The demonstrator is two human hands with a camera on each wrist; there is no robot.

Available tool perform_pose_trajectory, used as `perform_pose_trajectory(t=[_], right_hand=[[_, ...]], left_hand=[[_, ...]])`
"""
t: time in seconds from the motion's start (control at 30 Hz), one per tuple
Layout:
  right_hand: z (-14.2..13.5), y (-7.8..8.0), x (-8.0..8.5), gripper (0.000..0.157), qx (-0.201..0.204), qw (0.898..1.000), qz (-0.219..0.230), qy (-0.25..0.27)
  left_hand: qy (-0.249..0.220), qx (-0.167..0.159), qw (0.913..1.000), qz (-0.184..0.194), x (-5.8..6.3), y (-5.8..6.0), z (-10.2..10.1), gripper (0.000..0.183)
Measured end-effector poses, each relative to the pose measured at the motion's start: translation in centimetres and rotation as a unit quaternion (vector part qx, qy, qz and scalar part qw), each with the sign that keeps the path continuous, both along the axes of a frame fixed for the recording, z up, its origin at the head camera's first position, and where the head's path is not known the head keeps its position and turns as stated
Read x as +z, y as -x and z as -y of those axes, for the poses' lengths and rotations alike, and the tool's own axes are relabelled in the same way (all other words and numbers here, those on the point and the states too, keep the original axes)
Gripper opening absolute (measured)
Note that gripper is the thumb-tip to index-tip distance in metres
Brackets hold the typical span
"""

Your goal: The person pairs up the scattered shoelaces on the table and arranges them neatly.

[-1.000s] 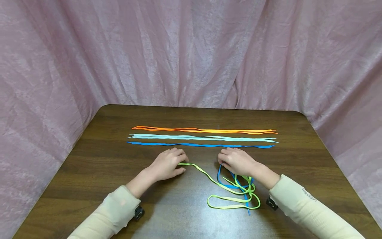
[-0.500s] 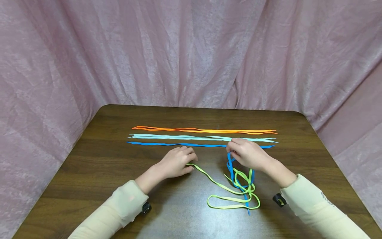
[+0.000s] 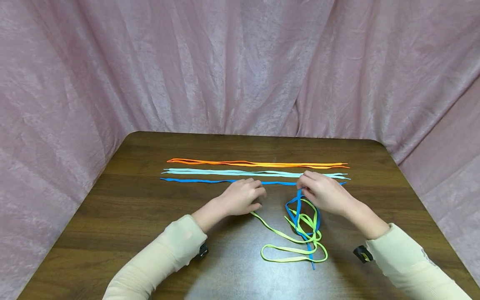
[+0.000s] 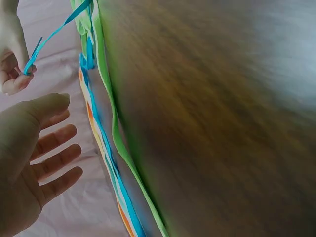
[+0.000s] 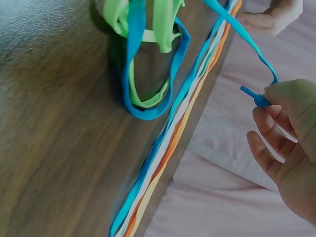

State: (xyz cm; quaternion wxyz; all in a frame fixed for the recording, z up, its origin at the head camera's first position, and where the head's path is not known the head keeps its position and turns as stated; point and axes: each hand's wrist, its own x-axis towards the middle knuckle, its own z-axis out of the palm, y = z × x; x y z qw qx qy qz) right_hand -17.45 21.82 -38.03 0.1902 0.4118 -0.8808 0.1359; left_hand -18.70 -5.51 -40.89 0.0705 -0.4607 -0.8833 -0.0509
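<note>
My right hand (image 3: 324, 195) pinches a blue shoelace (image 3: 298, 205) close to one end, with its tip poking out by the thumb in the right wrist view. From there the lace runs down into a loose tangle with a lime-green shoelace (image 3: 286, 260) on the table. My left hand (image 3: 241, 197) hovers left of the tangle; in the left wrist view its fingers are spread and hold nothing. One end of the green lace trails toward that hand and lies on the table below it in the head view.
Beyond the hands, a straight blue lace (image 3: 195, 181), pale-turquoise laces (image 3: 225, 171) and orange laces (image 3: 210, 162) lie in rows across the wooden table (image 3: 112, 225). A pink curtain (image 3: 240, 66) hangs behind the table's far edge.
My right hand has lifted the blue lace out of the tangle and moved right and away from me. The left hand has come off the green lace's end and shifted right toward the other hand.
</note>
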Motion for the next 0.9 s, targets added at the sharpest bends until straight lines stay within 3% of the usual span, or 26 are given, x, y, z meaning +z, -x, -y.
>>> perform_pose_trajectory(t=[0.37,0.9], right_hand=[[-1.1,-0.4,-0.4,0.019,-0.017,1.000,0.002,0.000],[-2.2,-0.9,-1.5,0.019,-0.030,0.999,0.033,-0.014]], left_hand=[[0.060,0.009,0.9976,0.032,0.2,1.0,-4.3,0.026],[0.103,0.064,0.9895,0.079,-0.3,1.9,-8.8,0.021]])
